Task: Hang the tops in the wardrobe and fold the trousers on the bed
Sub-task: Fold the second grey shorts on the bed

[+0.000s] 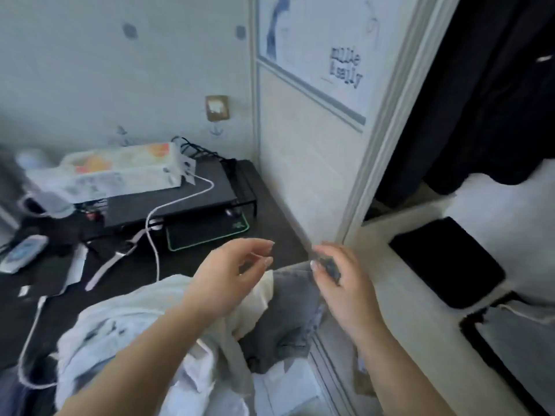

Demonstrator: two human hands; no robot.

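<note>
My right hand (pixel 336 274) pinches a corner of the grey garment (pixel 288 313), which lies on the heap of pale clothes (pixel 135 331) beside the wardrobe door (pixel 312 163). My left hand (pixel 228 271) hovers loosely curled, holding nothing. I judge it best to take a second corner before lifting, so the cloth spreads flat.

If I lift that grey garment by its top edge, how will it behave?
The grey garment probably hangs limp: it already sags in folds below the right hand pinching its edge. It looks fairly thick, so likely weightier than the white tops beside it. Unlikely to slip.
</note>
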